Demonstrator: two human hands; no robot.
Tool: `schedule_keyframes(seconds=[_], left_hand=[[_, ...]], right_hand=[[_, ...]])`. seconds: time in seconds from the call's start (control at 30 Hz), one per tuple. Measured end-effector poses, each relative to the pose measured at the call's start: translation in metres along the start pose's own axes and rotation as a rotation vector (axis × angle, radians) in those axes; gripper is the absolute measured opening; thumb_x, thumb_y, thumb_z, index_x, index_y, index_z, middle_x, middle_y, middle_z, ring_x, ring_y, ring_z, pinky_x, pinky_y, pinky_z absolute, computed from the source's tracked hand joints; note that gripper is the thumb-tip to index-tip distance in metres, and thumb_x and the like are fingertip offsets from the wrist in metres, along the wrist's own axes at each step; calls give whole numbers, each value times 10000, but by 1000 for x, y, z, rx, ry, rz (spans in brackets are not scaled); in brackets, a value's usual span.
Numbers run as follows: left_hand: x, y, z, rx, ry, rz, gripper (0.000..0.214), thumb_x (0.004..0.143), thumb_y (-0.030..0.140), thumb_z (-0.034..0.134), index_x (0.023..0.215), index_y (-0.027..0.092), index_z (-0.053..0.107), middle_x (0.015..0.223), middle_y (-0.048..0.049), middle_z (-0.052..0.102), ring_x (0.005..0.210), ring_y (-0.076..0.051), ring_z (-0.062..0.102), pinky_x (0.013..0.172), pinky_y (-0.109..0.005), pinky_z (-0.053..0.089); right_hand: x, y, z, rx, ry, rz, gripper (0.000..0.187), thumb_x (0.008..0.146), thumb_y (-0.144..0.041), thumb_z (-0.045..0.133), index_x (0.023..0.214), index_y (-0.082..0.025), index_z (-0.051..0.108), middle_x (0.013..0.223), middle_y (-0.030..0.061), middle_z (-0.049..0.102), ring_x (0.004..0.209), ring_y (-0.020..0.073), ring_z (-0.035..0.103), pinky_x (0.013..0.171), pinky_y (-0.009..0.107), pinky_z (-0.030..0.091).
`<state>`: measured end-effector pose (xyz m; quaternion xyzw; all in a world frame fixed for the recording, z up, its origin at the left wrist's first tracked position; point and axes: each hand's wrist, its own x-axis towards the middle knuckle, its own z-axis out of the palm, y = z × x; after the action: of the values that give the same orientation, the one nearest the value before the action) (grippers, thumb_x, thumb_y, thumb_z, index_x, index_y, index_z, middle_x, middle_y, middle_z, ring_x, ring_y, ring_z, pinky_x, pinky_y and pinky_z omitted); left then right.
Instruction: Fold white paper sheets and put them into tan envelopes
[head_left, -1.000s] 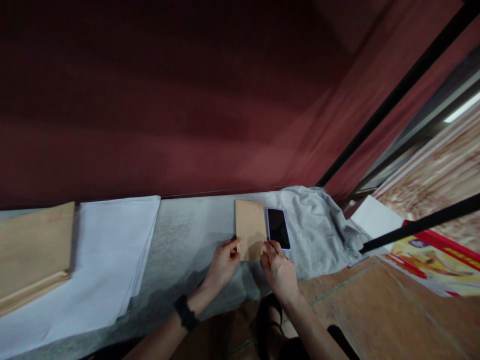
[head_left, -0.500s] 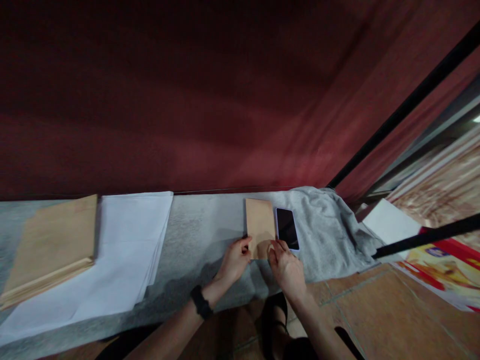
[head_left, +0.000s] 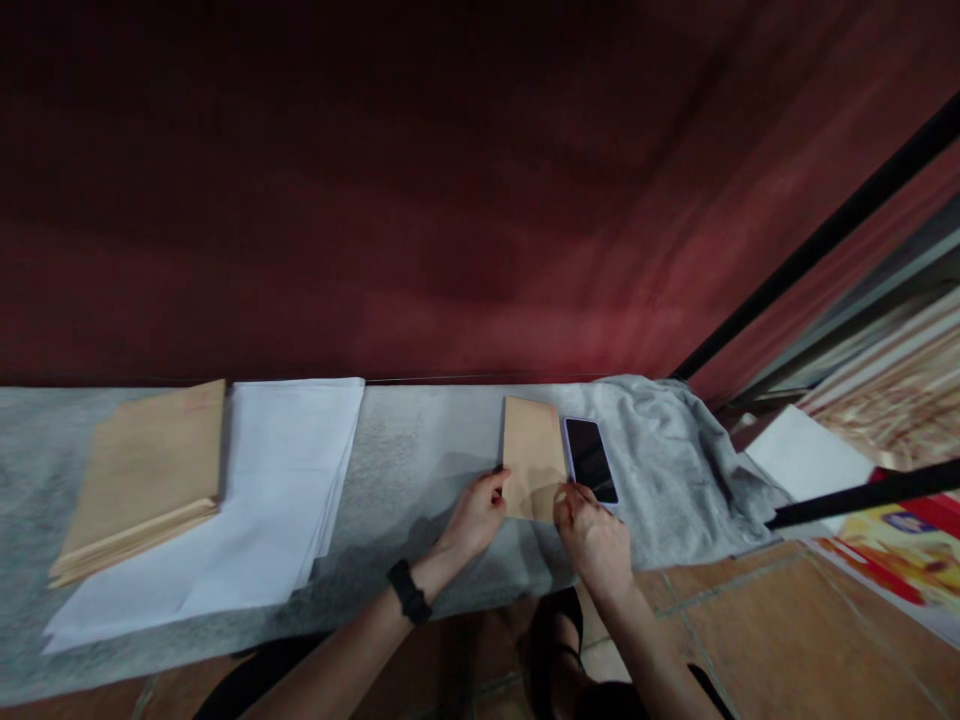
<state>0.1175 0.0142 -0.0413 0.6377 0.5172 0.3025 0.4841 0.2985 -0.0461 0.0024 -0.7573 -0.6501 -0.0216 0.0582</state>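
Observation:
A small brown paper envelope [head_left: 532, 445] lies flat on the grey cloth between my hands. My left hand [head_left: 478, 510], with a dark watch [head_left: 409, 592] on its wrist, pinches the envelope's left edge near the bottom. At the lower right corner, the curled fingers of my right hand [head_left: 592, 530] grip the same envelope; the fingertips are partly hidden. Just right of the envelope is a phone [head_left: 591, 460] with a dark screen and a pale purple case, close to my right knuckles.
To the left, a stack of larger brown envelopes [head_left: 154, 460] overlaps white paper sheets [head_left: 285, 480]. A dark red wall [head_left: 450, 250] rises behind the grey cloth [head_left: 409, 430]. Black bars [head_left: 810, 240] slant at the right, near a red and yellow box [head_left: 907, 550] on the tiled floor.
The whole scene has shifted a little to the right in view. Both hands stay at the envelope's lower edges, with little visible movement against it.

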Motion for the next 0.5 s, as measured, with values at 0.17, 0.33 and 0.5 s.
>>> schedule_keyframes(seconds=[0.17, 0.33, 0.5], left_hand=[[-1, 5, -2, 54, -9, 16, 588, 768, 15, 471, 1310, 157, 649, 1039, -67, 743, 978, -185, 671, 901, -287, 531], [-12, 5, 5, 284, -5, 165, 546, 822, 13, 447, 1306, 194, 624, 1250, -90, 673, 1131, -187, 630, 1031, -313, 488], [-36, 4, 8, 525, 3, 289, 423, 932, 105, 439, 1327, 167, 578, 1313, -142, 612, 1212, -244, 590, 1049, -391, 479]], right_hand=[[0, 4, -7, 3, -32, 34, 322, 1007, -234, 414, 1068, -233, 730, 1091, 50, 754, 653, 122, 710, 526, 213, 396], [1, 4, -3, 106, 12, -18, 322, 1009, -248, 400, 1097, -236, 710, 1120, 42, 731, 765, 131, 720, 629, 223, 458], [1, -4, 11, 163, 67, -239, 309, 990, -211, 410, 1099, -177, 697, 1130, 95, 723, 1001, 199, 687, 899, 285, 483]])
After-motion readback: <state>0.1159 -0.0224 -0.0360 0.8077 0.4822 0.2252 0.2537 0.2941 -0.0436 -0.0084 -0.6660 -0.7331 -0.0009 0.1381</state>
